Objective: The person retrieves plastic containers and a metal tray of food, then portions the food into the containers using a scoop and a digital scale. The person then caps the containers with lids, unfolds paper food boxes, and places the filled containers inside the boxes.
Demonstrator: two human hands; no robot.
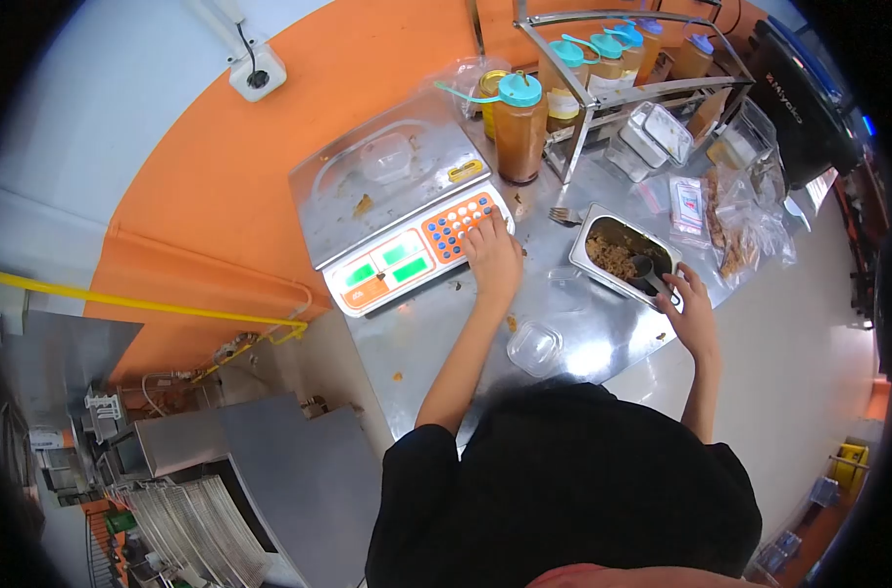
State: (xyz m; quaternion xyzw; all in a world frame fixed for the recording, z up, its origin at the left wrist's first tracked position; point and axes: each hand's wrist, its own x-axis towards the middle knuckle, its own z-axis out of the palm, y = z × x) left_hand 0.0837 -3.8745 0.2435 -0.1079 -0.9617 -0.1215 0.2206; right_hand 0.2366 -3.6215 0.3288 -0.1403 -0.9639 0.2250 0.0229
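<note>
My left hand (pixel 493 257) rests with its fingertips on the keypad of a white and orange digital scale (pixel 375 290). Its fingers are stretched out and hold nothing. A clear plastic tub (pixel 385 157) sits on the scale's steel platform, with brown crumbs beside it. To the right, my right hand (pixel 693 312) closes round the handle of a dark scoop (pixel 646 267), by the rim of a steel pan (pixel 585 257). Brown crumbly food (pixel 611 257) partly fills this pan, and the scoop's bowl lies in it. Another clear tub (pixel 535 349) stands on the table between my arms.
A sauce bottle (pixel 520 132) with a turquoise cap stands behind the scale. Several more line a metal rack (pixel 585 118). A fork (pixel 564 217) lies near the pan. Plastic bags (pixel 745 230) and clear containers (pixel 652 137) crowd the steel table's (pixel 421 343) right side.
</note>
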